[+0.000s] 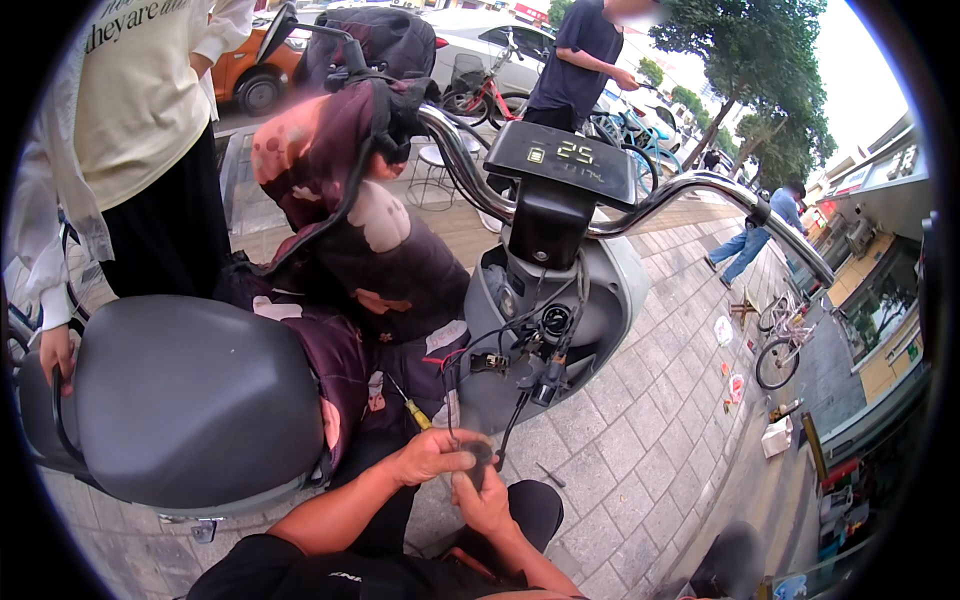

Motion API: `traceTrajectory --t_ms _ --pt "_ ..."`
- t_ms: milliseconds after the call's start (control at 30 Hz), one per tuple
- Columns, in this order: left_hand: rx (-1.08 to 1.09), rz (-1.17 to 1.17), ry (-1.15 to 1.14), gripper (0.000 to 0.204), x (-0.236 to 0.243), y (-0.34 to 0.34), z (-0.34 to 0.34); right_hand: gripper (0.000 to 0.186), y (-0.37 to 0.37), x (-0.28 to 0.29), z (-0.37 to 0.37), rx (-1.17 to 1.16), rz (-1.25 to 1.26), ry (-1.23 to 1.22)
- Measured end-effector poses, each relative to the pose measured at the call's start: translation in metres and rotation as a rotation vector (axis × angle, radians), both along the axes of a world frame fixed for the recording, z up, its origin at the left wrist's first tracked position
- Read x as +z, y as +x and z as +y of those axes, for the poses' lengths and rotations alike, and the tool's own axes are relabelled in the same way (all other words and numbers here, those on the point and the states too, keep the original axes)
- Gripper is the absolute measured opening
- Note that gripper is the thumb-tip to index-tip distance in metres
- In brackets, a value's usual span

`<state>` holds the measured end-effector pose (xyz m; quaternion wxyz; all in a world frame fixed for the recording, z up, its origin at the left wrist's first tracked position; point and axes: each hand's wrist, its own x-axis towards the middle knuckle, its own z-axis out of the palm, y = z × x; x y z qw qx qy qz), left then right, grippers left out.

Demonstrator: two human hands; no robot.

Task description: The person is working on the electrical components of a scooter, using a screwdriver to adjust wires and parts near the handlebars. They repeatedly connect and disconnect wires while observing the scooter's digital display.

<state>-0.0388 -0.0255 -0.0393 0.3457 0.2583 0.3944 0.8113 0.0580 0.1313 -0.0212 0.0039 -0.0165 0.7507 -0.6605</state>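
Note:
My left hand (436, 456) and my right hand (483, 500) meet low in the middle. Between them they pinch a small dark round part (480, 455) joined to black cables; its exact kind does not show. Just beyond my left hand lies a screwdriver (417, 413) with a yellow handle, close to the patterned quilted cover (420, 265). Loose wires (508, 328) and connectors hang out of the opened front of a grey electric scooter (625, 300). Above that opening is the scooter's lit display (562, 160), between chrome handlebars (690, 183).
The scooter's black seat (200, 390) fills the left. A person in a cream shirt (130, 110) stands beside it, one hand at its rear rail. Another person in a dark shirt (575, 65) stands beyond the handlebars. Paving (640, 460), a dark thin object (550, 474) and litter lie right.

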Motion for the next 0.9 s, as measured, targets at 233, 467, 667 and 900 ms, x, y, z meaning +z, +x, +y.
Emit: traceTrajectory --t_ms 233,467,667,900 --pt "-0.022 -0.054 -0.025 0.051 -0.002 -0.001 0.0 0.02 -0.001 -0.011 0.003 0.004 0.015 -0.04" --pt "-0.017 -0.012 0.01 0.046 0.004 0.0 0.0 0.019 -0.003 -0.002 0.014 0.12 -0.181 -0.107" --pt "-0.063 -0.05 -0.013 0.049 0.009 -0.002 -0.004 0.032 -0.008 -0.016 0.026 0.336 -0.299 -0.587" --pt "-0.074 -0.104 0.213 0.055 0.011 0.0 -0.005 0.059 -0.009 0.003 0.025 0.458 -0.425 -0.884"
